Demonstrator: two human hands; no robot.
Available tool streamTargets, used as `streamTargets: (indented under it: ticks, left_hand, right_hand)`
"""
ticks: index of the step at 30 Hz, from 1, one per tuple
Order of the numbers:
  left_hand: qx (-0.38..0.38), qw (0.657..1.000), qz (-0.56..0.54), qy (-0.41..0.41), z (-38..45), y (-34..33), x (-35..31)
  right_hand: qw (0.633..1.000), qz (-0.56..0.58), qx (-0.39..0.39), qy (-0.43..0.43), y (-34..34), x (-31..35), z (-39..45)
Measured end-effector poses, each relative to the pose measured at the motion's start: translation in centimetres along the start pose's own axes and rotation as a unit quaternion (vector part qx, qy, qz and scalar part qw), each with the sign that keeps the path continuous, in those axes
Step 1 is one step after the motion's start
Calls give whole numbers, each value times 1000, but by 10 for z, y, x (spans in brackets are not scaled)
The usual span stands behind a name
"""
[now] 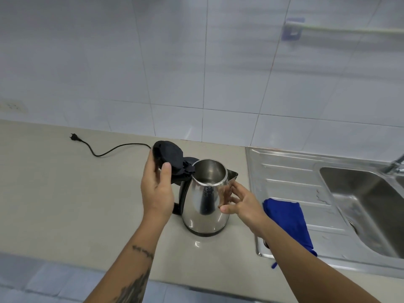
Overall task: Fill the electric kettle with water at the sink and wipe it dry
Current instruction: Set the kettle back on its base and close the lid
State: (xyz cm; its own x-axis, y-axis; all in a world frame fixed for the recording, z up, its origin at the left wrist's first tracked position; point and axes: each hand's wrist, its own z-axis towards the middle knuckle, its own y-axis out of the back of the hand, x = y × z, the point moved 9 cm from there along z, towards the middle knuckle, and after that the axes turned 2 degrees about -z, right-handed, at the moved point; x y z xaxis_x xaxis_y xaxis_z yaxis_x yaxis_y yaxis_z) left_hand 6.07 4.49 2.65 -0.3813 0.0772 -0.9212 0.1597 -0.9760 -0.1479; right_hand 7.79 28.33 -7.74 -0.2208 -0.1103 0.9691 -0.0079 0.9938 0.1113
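Note:
A steel electric kettle (203, 200) stands upright on the beige counter (65, 193), left of the sink. Its black lid (167, 159) is swung open and back. My left hand (156, 189) holds the lid, thumb on its inner face and fingers behind it. My right hand (240, 204) rests against the kettle's right side below the spout, fingers spread and lightly curved around the body. A blue cloth (286, 219) lies on the drainboard just right of my right wrist. The steel sink (367, 204) and its tap (395, 165) are at the far right.
The kettle's black base (192, 159) shows behind the lid, with its cord and plug (75, 136) trailing left, unplugged. A wall socket (13, 107) is at far left. A towel rail (341, 30) hangs on the tiled wall. The drainboard (290, 176) has some water drops.

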Motion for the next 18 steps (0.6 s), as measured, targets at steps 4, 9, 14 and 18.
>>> streamTargets:
  ticks: [4, 9, 14, 18]
  left_hand:
    - [11, 991, 119, -68, 1, -26, -16]
    - [155, 928, 315, -129, -5, -78, -29]
    - [246, 843, 450, -163, -17, -105, -19]
    - [287, 804, 495, -163, -22, -112, -4]
  right_hand:
    - [1000, 3, -10, -8, 2, 2, -4]
    - [1000, 8, -10, -5, 2, 3, -8]
    - [1000, -14, -7, -9, 2, 2, -6]
    - [999, -37, -2, -2, 2, 4, -7]
